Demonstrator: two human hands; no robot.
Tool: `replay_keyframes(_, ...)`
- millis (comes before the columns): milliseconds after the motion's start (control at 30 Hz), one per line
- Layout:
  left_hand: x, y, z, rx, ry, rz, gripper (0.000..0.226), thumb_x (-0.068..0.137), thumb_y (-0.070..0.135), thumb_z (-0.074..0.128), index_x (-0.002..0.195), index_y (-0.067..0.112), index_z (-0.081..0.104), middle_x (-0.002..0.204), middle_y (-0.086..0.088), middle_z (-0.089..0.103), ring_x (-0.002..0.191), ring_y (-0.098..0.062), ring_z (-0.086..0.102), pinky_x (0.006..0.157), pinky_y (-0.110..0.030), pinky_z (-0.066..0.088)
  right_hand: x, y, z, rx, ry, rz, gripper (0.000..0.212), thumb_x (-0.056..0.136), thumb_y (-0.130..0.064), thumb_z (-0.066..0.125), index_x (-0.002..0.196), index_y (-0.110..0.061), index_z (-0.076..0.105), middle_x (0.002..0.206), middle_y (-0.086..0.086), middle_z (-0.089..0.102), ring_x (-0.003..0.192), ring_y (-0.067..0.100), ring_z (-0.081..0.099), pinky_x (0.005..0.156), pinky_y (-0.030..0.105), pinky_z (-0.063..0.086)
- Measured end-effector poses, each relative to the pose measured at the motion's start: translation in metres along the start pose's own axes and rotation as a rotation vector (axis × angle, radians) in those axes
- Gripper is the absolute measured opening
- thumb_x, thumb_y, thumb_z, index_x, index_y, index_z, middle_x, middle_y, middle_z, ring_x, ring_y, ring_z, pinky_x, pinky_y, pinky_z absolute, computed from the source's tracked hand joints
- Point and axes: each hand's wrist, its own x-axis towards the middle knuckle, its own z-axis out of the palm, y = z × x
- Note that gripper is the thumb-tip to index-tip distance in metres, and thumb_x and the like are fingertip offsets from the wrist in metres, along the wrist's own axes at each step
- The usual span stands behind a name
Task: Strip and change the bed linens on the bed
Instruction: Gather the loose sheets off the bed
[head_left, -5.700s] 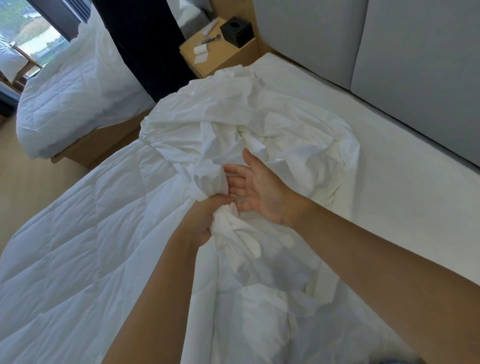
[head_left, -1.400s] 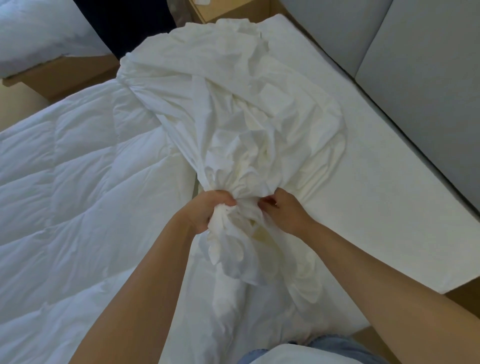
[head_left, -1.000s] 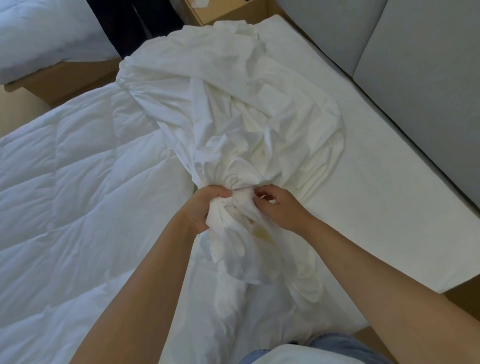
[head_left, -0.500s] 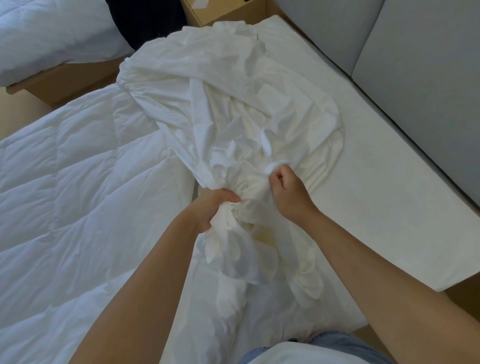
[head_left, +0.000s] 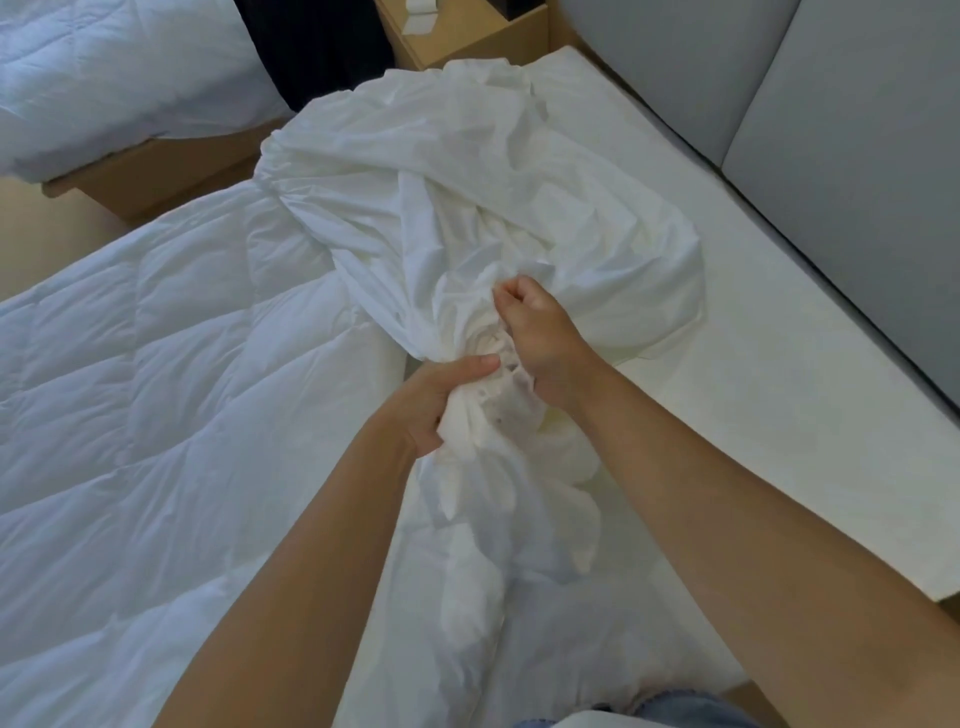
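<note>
Both hands grip the gathered white sheet (head_left: 467, 171) over the middle of the bed.

The left hand (head_left: 441, 400) is closed in a fist around the bunched neck of the sheet. The right hand (head_left: 540, 332), fingers curled, pinches a fold just above it, beside the left thumb. The loose bulk of the sheet lies crumpled on the bare mattress (head_left: 779, 389) near the grey headboard (head_left: 857, 182), and its left edge overlaps the quilted duvet (head_left: 156, 389). A wooden nightstand (head_left: 467, 36) stands beyond the bed's far corner.
</note>
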Motion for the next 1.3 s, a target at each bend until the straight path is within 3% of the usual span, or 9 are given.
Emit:
replay_keyframes(67, 0.004, -0.005, 0.006, -0.030, 0.028, 0.044, 0.098, 0.030, 0.024, 0.096, 0.118, 0.001, 0.060, 0.102, -0.016, 0.068, 0.089, -0.029, 0.067, 0.074, -0.039, 0.057, 0.004, 0.002, -0.001, 0.279, -0.015, 0.089, 0.024, 0.098, -0.014, 0.044, 0.074, -0.015, 0.045, 0.073, 0.003, 0.039, 0.074, 0.019, 0.038, 0.071, 0.034, 0.038)
replay_keyframes(167, 0.009, -0.006, 0.008, -0.078, 0.004, 0.053, 0.094, 0.034, 0.014, 0.092, 0.120, 0.001, 0.057, 0.100, -0.017, 0.067, 0.089, -0.029, 0.067, 0.073, -0.039, 0.058, 0.004, 0.007, -0.002, 0.353, -0.047, 0.102, 0.023, 0.097, -0.013, 0.045, 0.075, -0.015, 0.048, 0.078, 0.005, 0.038, 0.081, 0.023, 0.036, 0.078, 0.041, 0.035)
replay_keyframes(333, 0.015, -0.011, 0.006, 0.016, -0.001, -0.091, 0.055, 0.059, 0.017, 0.075, 0.111, 0.008, 0.059, 0.089, -0.011, 0.071, 0.084, -0.025, 0.070, 0.073, -0.037, 0.057, 0.004, 0.007, 0.001, 0.316, -0.134, 0.118, 0.023, 0.098, -0.014, 0.046, 0.076, -0.015, 0.049, 0.073, 0.003, 0.044, 0.068, 0.015, 0.044, 0.065, 0.029, 0.042)
replay_keyframes(467, 0.014, -0.006, 0.003, 0.224, -0.021, -0.234, 0.063, 0.058, 0.030, 0.081, 0.114, 0.009, 0.062, 0.104, -0.013, 0.071, 0.097, -0.027, 0.068, 0.081, -0.039, 0.055, 0.008, 0.008, 0.002, 0.420, -0.143, 0.133, 0.024, 0.098, -0.011, 0.043, 0.076, -0.013, 0.051, 0.070, 0.001, 0.053, 0.066, 0.012, 0.052, 0.066, 0.024, 0.047)
replay_keyframes(733, 0.017, -0.025, 0.008, 0.014, 0.129, 0.008, 0.051, 0.066, 0.020, 0.073, 0.114, 0.009, 0.060, 0.093, -0.013, 0.070, 0.089, -0.030, 0.068, 0.079, -0.043, 0.055, 0.010, 0.022, 0.000, 0.625, -0.148, 0.144, 0.020, 0.095, -0.010, 0.047, 0.080, -0.011, 0.059, 0.070, -0.001, 0.068, 0.066, 0.011, 0.066, 0.064, 0.023, 0.056)
replay_keyframes(900, 0.016, -0.031, 0.004, -0.045, 0.117, 0.031, 0.038, 0.065, 0.006, 0.061, 0.102, 0.007, 0.063, 0.083, -0.013, 0.066, 0.081, -0.030, 0.065, 0.081, -0.045, 0.052, 0.005, 0.022, -0.001, 0.448, -0.273, 0.159, 0.020, 0.093, -0.007, 0.051, 0.077, -0.010, 0.062, 0.069, 0.001, 0.065, 0.064, 0.012, 0.063, 0.061, 0.023, 0.053)
replay_keyframes(967, 0.015, -0.030, 0.001, -0.019, 0.135, -0.001, 0.040, 0.061, 0.004, 0.059, 0.102, 0.005, 0.062, 0.082, -0.013, 0.065, 0.078, -0.028, 0.065, 0.076, -0.040, 0.053, 0.007, 0.017, -0.008, 0.410, -0.308, 0.151, 0.015, 0.091, -0.008, 0.054, 0.081, -0.008, 0.065, 0.079, 0.006, 0.065, 0.075, 0.016, 0.064, 0.071, 0.027, 0.054)
replay_keyframes(1167, 0.007, -0.032, -0.012, -0.032, 0.181, -0.047, 0.031, 0.037, 0.011, 0.068, 0.068, 0.011, 0.074, 0.068, -0.006, 0.067, 0.064, -0.023, 0.066, 0.062, -0.030, 0.054, -0.002, 0.056, -0.042, -0.305, -0.019, 0.156, 0.013, 0.091, -0.020, 0.054, 0.093, -0.020, 0.067, 0.092, -0.007, 0.066, 0.090, 0.011, 0.061, 0.082, 0.026, 0.047)
replay_keyframes(1300, 0.001, -0.036, -0.020, -0.050, 0.222, -0.059, 0.063, 0.036, 0.011, 0.066, 0.098, -0.001, 0.063, 0.088, -0.014, 0.061, 0.085, -0.034, 0.058, 0.084, -0.044, 0.046, -0.019, 0.093, -0.061, -0.447, -0.180, 0.280, 0.043, 0.088, -0.051, 0.055, 0.124, -0.028, 0.052, 0.118, -0.014, 0.057, 0.109, 0.007, 0.054, 0.091, 0.025, 0.043)
